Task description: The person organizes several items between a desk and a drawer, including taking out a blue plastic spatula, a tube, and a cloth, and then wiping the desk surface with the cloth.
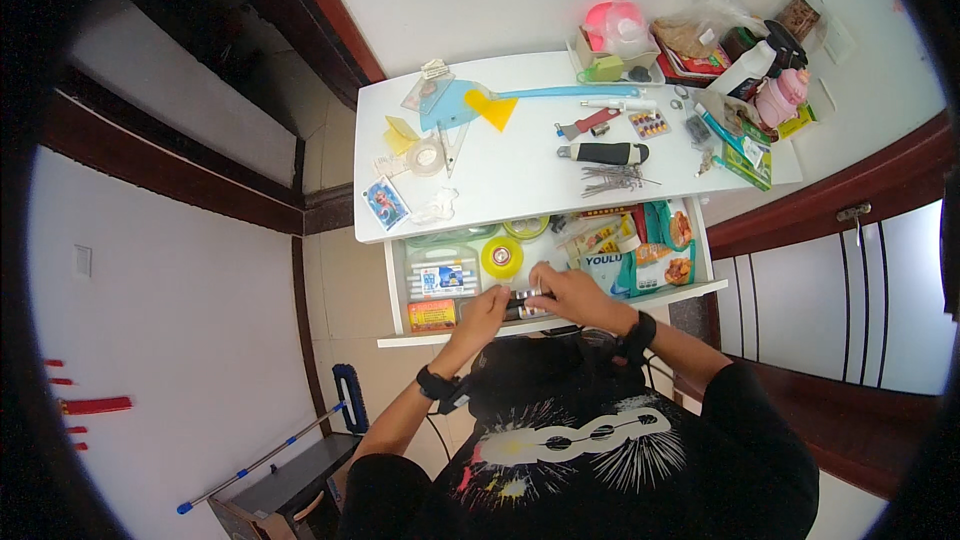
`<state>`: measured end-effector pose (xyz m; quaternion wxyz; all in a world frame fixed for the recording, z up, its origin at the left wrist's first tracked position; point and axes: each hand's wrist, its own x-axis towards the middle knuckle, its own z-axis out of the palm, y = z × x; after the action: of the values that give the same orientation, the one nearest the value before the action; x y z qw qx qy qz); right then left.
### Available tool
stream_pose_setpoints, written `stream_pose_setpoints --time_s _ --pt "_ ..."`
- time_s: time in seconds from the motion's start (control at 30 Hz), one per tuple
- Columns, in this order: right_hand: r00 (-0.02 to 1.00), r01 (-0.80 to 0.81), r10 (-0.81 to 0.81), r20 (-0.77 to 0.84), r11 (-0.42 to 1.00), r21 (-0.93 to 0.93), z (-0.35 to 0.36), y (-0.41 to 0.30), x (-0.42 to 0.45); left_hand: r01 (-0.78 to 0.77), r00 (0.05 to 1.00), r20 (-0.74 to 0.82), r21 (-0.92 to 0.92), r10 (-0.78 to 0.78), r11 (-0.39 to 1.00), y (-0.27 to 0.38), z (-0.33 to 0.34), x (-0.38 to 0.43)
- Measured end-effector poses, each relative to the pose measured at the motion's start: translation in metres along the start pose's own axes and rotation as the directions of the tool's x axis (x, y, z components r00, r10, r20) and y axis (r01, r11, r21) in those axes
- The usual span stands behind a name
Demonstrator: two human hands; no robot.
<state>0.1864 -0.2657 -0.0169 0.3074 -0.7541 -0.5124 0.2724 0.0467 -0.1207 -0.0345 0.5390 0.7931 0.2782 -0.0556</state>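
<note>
Both hands are at the front of an open white drawer (551, 328). My left hand (486, 315) pinches the left end of some small black-and-silver cylinders (528, 310), whose exact kind is too small to tell. On their right side, my right hand (574, 298) has its fingers closed over them and hides part of them. Just behind the hands stands a round yellow-green container (502, 257). A clear plastic case of pens (442, 281) and an orange box (432, 316) lie at the drawer's left. Snack pouches (660, 268) fill its right side.
The white tabletop (517, 176) overhangs the drawer's back. On it lie a tape roll (426, 157), a black-handled cutter (606, 154), metal pins (616, 179) and a blue fan-shaped piece (446, 106). A pink bottle (781, 97) stands far right. A mop (349, 397) leans at the left.
</note>
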Motion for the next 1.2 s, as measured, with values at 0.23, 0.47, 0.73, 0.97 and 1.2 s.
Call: stream_pose_setpoints --time_s 0.23,0.47,0.73,0.97,1.2 --pt "0.997 0.071 -0.075 0.009 0.976 0.207 0.027 0.056 0.036 -0.191 0.975 -0.085 0.133 0.203 0.972 -0.030 -0.014 0.030" --pt "0.998 -0.019 0.031 -0.059 0.981 0.194 0.040 0.069 0.039 -0.287 0.951 -0.039 0.255 0.307 0.923 -0.050 -0.009 0.033" --pt "0.999 -0.020 0.019 0.028 0.999 0.035 0.018 0.063 0.032 -0.116 0.973 -0.188 0.089 0.132 0.989 -0.012 -0.064 0.033" --pt "0.984 0.049 -0.032 0.177 0.995 -0.092 -0.002 0.038 0.017 -0.287 0.766 -0.454 0.391 0.455 0.874 0.051 -0.138 0.086" --pt "0.994 0.073 -0.069 0.084 0.997 -0.038 -0.017 0.025 0.013 -0.157 0.813 -0.369 0.607 0.451 0.779 0.057 -0.148 0.120"
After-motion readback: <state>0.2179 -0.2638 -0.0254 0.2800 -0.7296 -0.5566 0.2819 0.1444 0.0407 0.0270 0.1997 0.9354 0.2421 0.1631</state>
